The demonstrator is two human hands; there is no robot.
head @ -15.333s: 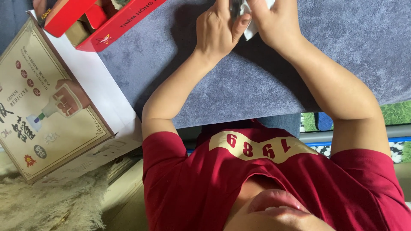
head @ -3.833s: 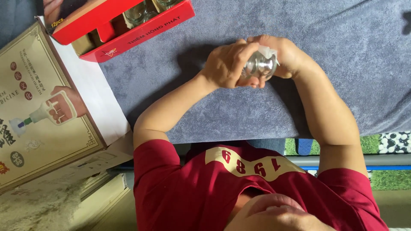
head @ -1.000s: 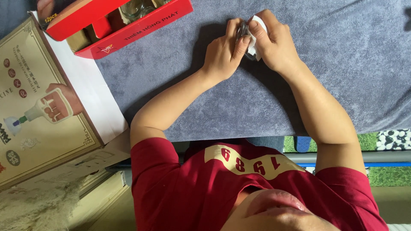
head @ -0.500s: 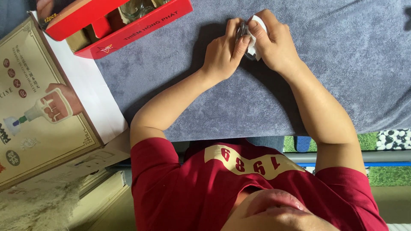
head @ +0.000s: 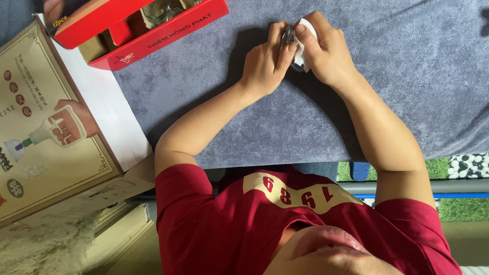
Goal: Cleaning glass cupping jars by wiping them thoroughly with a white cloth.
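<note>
My left hand [head: 265, 63] and my right hand [head: 328, 53] meet over the grey towel surface [head: 407, 86], near its far edge. Between them they grip a small clear glass cup [head: 289, 39], mostly hidden by the fingers. My right hand also presses a white tissue [head: 305, 31] against the cup. Left-hand fingers curl around the cup's left side. Both forearms stretch from my red shirt up to the hands.
An open red cardboard box [head: 168, 30] with several glass cups [head: 162, 8] inside lies at the far left. A large beige box lid [head: 46, 132] with a printed picture lies left of the towel. A green patterned mat [head: 458, 168] shows at the lower right.
Over the last second the hands have stayed almost still around the cup and tissue. A few seconds ago they held the bare glass cup closer to my body.
</note>
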